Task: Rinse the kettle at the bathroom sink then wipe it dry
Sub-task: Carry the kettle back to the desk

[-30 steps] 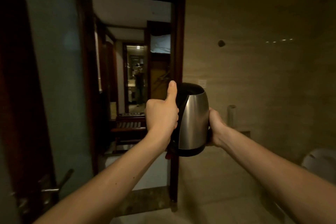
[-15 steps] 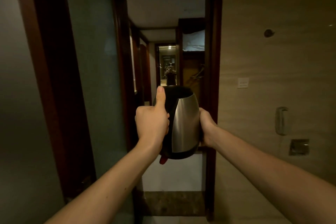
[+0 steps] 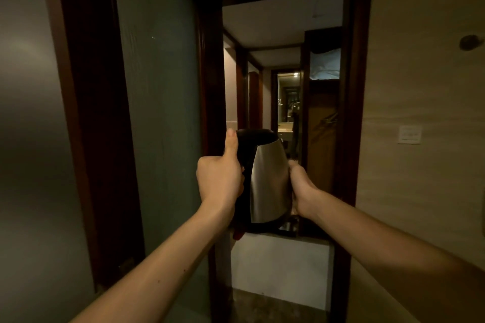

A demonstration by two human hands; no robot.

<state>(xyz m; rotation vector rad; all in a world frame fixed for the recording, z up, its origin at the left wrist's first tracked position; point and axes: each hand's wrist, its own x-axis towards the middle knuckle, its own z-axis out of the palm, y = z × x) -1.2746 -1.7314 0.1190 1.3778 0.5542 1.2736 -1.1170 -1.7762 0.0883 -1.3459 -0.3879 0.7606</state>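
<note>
Two hands are holding the one kettle (image 3: 267,181) up in mid-air, arms stretched out in front of a dark doorway.

Far left: a frosted glass panel (image 3: 157,113) is sitting in a dark wood frame (image 3: 91,113), catching a dull sheen.

The left hand (image 3: 219,181) is gripping the kettle's black handle, with its fingers curled round and the knuckles facing the camera. Its thumb is pointing up along the top of the handle toward the lid.

The kettle is standing roughly upright between the two hands, touching nothing else. Its brushed steel body is tapering toward the top and reflecting a pale vertical band. The lid, handle side and base are all showing black. A small red part (image 3: 237,233) is poking out low down under the handle. Can't tell whether the lid is latched.

The right hand (image 3: 301,191) is cupping the steel side opposite the handle, with the thumb on the near face. Its fingers are wrapping behind the body, out of sight.

Behind the kettle, a narrow corridor is running back to a lit mirror (image 3: 287,97). A white low panel (image 3: 278,265) is showing below the kettle.

Right: a beige wall is carrying a white switch plate (image 3: 409,134), and a round dark knob (image 3: 469,42) is sitting higher up near the edge.
</note>
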